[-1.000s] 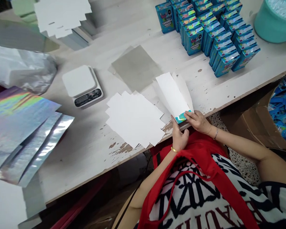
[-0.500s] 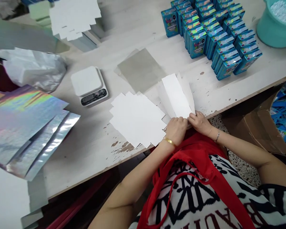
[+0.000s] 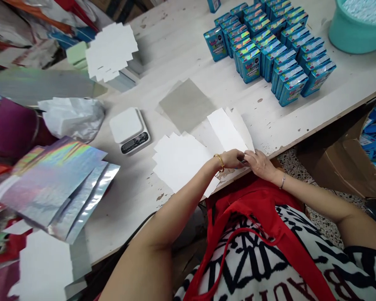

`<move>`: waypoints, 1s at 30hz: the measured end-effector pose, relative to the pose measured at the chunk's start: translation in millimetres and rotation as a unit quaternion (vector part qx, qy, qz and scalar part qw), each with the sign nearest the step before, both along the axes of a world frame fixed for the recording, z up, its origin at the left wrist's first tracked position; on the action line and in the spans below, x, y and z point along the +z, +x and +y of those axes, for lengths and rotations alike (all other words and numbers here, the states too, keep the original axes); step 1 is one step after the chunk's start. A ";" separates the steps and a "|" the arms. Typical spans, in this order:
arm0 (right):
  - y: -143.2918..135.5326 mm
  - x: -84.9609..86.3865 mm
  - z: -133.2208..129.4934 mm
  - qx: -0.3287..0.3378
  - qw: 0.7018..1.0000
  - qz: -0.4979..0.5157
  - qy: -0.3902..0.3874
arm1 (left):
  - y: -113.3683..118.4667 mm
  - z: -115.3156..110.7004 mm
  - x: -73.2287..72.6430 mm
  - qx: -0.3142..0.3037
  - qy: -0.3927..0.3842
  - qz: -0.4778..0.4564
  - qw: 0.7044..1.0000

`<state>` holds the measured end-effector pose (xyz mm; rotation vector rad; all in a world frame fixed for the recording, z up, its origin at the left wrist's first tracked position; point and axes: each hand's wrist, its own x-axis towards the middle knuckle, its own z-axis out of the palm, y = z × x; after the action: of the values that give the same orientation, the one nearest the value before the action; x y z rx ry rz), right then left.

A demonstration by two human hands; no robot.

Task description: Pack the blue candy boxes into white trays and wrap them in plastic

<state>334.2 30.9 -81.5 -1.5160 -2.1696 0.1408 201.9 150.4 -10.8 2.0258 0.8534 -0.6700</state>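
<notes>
At the table's near edge, my left hand (image 3: 233,159) is bent over the lower end of a white folded paper strip (image 3: 227,130). Its fingers are curled, and a small dark edge shows under them. Pressed against it, my right hand (image 3: 260,164) pinches the strip's lower right corner with thumb and fingers. A thin translucent sheet (image 3: 240,123) lies beneath the strip. Left of my hands, partly covered by my left forearm, is a fanned stack of white sheets (image 3: 180,156). Behind that lies a grey translucent square sheet (image 3: 188,104).
A white digital scale (image 3: 128,125) stands left of the sheets. Holographic sheets (image 3: 65,175) overhang at the far left. Rows of small blue candy boxes (image 3: 250,67) fill the back right, beside a turquoise tub (image 3: 359,31). A cardboard box (image 3: 338,163) stands right, below the table.
My left hand has rolled over, its wrist higher and fingers pointing right, closer against my right hand. The camera view has shifted, so the table's things appear moved.
</notes>
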 end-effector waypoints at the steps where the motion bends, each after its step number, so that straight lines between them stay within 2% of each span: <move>1: 1.8 2.4 -1.1 0.017 1.000 0.025 0.005 | -0.9 2.2 -1.1 0.006 -0.012 0.003 1.000; 3: 5.5 12.2 -1.5 0.036 0.996 0.087 0.007 | -1.9 4.9 -0.5 0.004 -0.011 0.027 1.000; 4: 7.0 18.6 0.1 0.022 0.992 0.122 0.001 | -1.8 5.1 1.0 0.000 -0.001 0.040 0.999; 7: 9.5 36.6 14.7 -0.104 0.972 0.205 -0.051 | 2.0 -0.9 6.6 -0.022 0.038 0.058 0.997; 9: 11.6 44.4 30.1 -0.160 0.958 0.200 -0.126 | 8.0 -10.4 10.1 -0.042 0.061 0.055 0.996; 12: 21.3 53.6 48.0 -0.123 0.955 0.107 -0.246 | 18.5 -25.5 18.0 -0.076 0.066 0.007 0.995; 15: 38.2 65.6 49.9 -0.071 0.956 -0.026 -0.284 | 21.9 -22.4 31.5 -0.063 0.091 -0.120 0.987; 18: 51.1 75.0 42.1 -0.075 0.949 -0.151 -0.266 | 12.6 9.1 38.5 0.001 0.246 -0.249 0.937; 20: 53.9 76.1 36.4 -0.074 0.945 -0.199 -0.248 | 0.6 36.7 32.0 0.013 0.326 -0.285 0.901; 21: 53.7 75.1 33.7 -0.065 0.945 -0.212 -0.239 | -6.3 48.7 25.6 -0.002 0.327 -0.289 0.900; 23: 51.8 71.0 28.0 -0.040 0.948 -0.223 -0.224 | -19.9 64.7 10.4 -0.051 0.269 -0.274 0.922; 25: 49.5 66.0 22.4 -0.015 0.951 -0.223 -0.214 | -30.8 68.4 -2.4 -0.095 0.209 -0.245 0.942; 26: 48.7 63.6 20.0 -0.006 0.953 -0.218 -0.211 | -34.3 66.6 -6.5 -0.113 0.202 -0.232 0.945; 28: 48.2 59.8 17.6 -0.001 0.958 -0.197 -0.210 | -35.9 59.2 -10.5 -0.148 0.235 -0.204 0.939; 30: 49.2 57.6 19.3 -0.025 0.962 -0.164 -0.215 | -30.7 51.4 -11.7 -0.180 0.294 -0.162 0.925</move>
<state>383.4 50.3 -23.8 -1.9476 -2.4711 0.3920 171.2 201.8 -22.5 2.7821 0.5174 -0.2589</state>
